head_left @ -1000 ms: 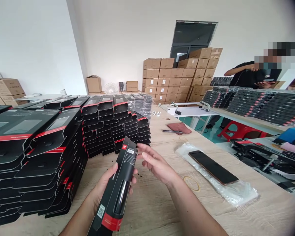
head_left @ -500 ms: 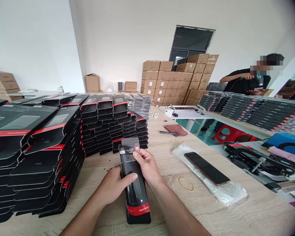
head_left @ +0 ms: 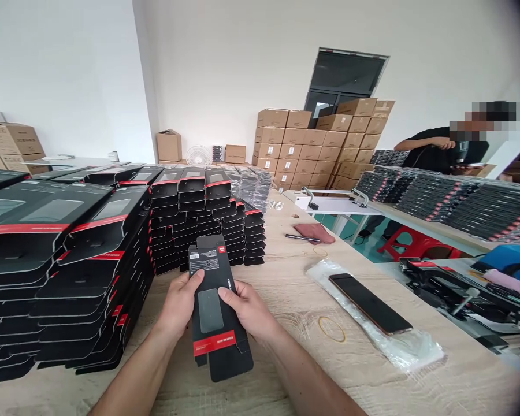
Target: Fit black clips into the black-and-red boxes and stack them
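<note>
Between both hands is a black cardboard box (head_left: 212,289) with a red band, a clear window and flaps sticking out at its far and near ends. My left hand (head_left: 179,303) grips its left edge, thumb on top. On the right edge, my right hand (head_left: 245,306) holds it the same way, its thumb beside the window. The fingers under the box are hidden. Just beyond and to the left stand stacks of similar black boxes (head_left: 91,254), many with open ends.
A phone (head_left: 370,303) lies on a plastic bag (head_left: 416,349) at the right, near a rubber band (head_left: 331,329). Further back are a pen (head_left: 302,238) and a brown cloth (head_left: 318,233). Cartons (head_left: 292,144) line the wall. A co-worker (head_left: 442,144) stands behind stacked goods at the far right.
The box has turned its windowed face upward and looks wider, with its near flap sticking out. Both hands have shifted left with it, and my right hand has slid nearer along its edge.
</note>
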A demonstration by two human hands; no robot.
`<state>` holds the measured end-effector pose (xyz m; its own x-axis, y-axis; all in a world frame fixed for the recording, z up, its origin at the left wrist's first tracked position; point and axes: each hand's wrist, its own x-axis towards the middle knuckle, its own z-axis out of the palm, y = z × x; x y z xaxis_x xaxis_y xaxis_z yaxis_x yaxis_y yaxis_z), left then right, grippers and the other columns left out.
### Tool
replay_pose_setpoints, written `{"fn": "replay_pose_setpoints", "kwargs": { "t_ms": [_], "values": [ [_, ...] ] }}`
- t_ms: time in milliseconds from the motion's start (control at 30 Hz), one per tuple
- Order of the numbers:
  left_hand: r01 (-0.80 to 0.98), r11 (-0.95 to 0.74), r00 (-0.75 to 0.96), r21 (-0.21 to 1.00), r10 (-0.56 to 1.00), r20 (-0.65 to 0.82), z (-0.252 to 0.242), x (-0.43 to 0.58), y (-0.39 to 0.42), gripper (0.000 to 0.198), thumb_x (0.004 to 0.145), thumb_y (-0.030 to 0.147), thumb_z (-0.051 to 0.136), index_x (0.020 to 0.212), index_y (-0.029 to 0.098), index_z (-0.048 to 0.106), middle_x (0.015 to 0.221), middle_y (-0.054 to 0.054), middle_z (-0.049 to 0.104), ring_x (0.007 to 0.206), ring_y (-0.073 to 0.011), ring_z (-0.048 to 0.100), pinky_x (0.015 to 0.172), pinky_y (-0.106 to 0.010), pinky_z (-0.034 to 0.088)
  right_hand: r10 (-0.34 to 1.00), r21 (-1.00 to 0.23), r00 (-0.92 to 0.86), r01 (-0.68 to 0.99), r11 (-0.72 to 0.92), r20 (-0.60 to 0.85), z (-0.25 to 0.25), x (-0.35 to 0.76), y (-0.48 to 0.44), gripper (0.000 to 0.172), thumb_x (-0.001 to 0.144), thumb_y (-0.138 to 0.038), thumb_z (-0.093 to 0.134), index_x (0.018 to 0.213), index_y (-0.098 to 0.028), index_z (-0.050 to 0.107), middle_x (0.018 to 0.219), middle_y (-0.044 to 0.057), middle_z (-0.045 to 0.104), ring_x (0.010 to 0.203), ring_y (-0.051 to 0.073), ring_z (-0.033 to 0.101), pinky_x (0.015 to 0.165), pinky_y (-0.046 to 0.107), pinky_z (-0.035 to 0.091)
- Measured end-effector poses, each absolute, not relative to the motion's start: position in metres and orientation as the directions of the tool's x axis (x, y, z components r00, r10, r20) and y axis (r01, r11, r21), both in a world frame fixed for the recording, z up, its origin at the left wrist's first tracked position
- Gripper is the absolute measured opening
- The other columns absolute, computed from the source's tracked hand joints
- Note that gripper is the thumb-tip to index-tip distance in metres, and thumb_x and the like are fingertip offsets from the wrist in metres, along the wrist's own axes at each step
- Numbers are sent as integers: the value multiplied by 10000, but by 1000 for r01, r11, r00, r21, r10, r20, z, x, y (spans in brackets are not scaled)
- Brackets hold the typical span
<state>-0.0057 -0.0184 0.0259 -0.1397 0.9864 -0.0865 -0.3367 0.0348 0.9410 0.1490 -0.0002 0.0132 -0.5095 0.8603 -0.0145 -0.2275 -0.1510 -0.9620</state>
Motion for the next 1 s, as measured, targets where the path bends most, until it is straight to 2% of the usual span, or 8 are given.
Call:
{"fn": "replay_pose_setpoints", "kwargs": {
  "t_ms": [200, 300, 433, 533, 633, 767, 867, 1000],
  "values": [
    [-381, 56, -103, 923, 989, -102, 25, -9, -15, 415, 743, 447, 670, 1035, 152, 667, 840, -73, 732, 652, -205, 669, 565, -288, 500, 839, -960, -540, -199, -196, -60, 8, 154, 1, 387, 759, -511, 663, 931, -164, 663, 802, 49, 692, 714, 183, 648, 715, 349, 508],
    [-333, -44, -181, 942, 983, -18, 24, -12, -12, 592, 698, 406, 730, 1220, 186, 560, 853, -53, 720, 722, -202, 668, 647, -297, 507, 864, -985, -501, -112, -132, -58, 8, 158, 5, 389, 775, -531, 632, 927, -174, 653, 794, 41, 673, 703, 176, 627, 667, 325, 501],
    [-179, -44, -153, 983, 988, 17, 19, -9, -13, 802, 687, 390, 752, 1376, 229, 376, 679, 11, 657, 630, -178, 630, 597, -278, 479, 956, -992, -287, -123, 18, 53, 10, 161, 14, 549, 757, -481, 675, 1226, -254, 503, 791, -8, 625, 677, 146, 585, 616, 280, 473],
    [-109, -34, -34, 993, 999, 30, 19, -2, -17, 721, 733, 398, 705, 1364, 276, 377, 728, 14, 647, 605, -164, 616, 557, -260, 465, 952, -979, -297, -204, 13, 75, 11, 162, 19, 635, 750, -436, 694, 1304, -273, 430, 845, -2, 619, 764, 159, 598, 687, 296, 485],
    [-141, -43, 3, 989, 999, 44, 22, 2, -19, 537, 771, 401, 653, 1258, 265, 470, 800, 1, 650, 624, -154, 611, 566, -251, 469, 941, -967, -325, -254, 8, 93, 10, 159, 19, 545, 750, -418, 693, 1236, -267, 496, 874, 2, 625, 807, 162, 601, 740, 303, 484],
    [-234, -105, -20, 967, 994, 103, 24, 1, -20, 243, 794, 350, 617, 982, 199, 587, 790, -1, 640, 683, -137, 588, 641, -232, 458, 944, -981, -327, -194, -21, 44, 6, 154, 15, 282, 772, -477, 643, 909, -233, 602, 637, -35, 574, 535, 125, 527, 496, 252, 420],
    [-282, -100, 18, 954, 994, 110, 25, -2, -21, 211, 783, 335, 618, 934, 190, 600, 790, 1, 633, 663, -133, 572, 629, -229, 439, 954, -993, -298, -115, -11, 24, 5, 154, 16, 358, 805, -558, 565, 735, -207, 586, 502, -38, 507, 423, 116, 454, 401, 244, 336],
    [-298, -84, 141, 951, 981, 131, 30, -3, -26, 222, 776, 339, 625, 932, 181, 614, 791, -6, 634, 659, -135, 564, 619, -230, 418, 979, -988, -179, -142, 67, 92, 10, 162, 22, 365, 771, -529, 629, 940, -208, 660, 655, -7, 618, 511, 122, 509, 449, 245, 380]
  ]
}}
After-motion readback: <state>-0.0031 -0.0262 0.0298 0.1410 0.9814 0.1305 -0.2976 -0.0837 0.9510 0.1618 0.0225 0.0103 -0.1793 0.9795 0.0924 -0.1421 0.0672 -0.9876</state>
